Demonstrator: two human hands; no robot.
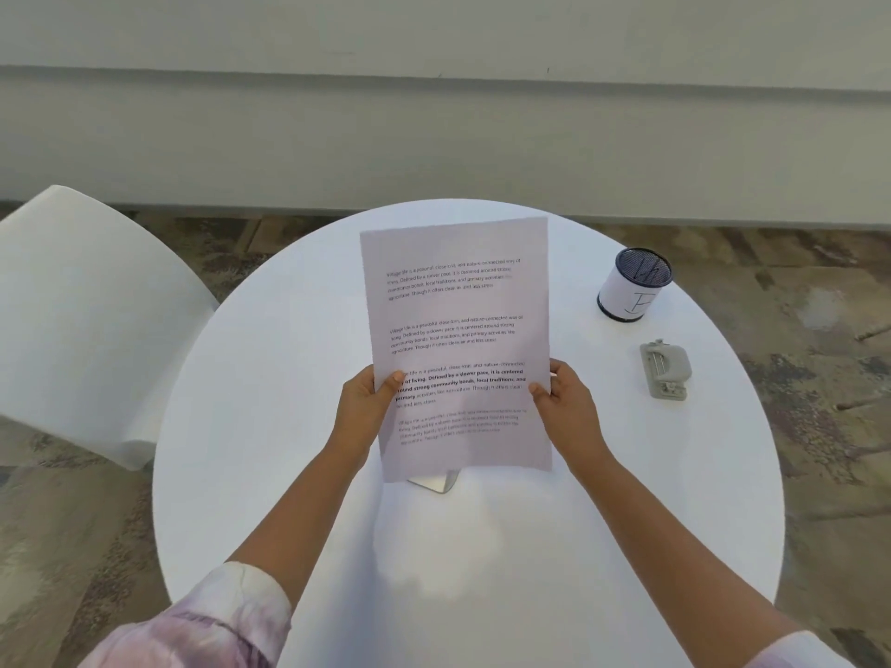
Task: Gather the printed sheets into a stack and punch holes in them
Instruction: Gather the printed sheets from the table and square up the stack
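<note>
A stack of printed sheets (pixel 458 320) with several blocks of text stands upright over the middle of the round white table (pixel 270 378). My left hand (pixel 366 402) grips its left edge, thumb on the front. My right hand (pixel 564 397) grips the right edge the same way. The lower edge of the stack is close to the tabletop; whether it touches I cannot tell. A grey hole punch (pixel 666 368) lies on the table to the right of the sheets, apart from both hands.
A mesh pen cup (pixel 634 284) wrapped in white paper stands at the back right of the table. A small shiny flat object (pixel 436 482) peeks out below the sheets. A white chair (pixel 82 320) is at the left. A wall runs behind the table.
</note>
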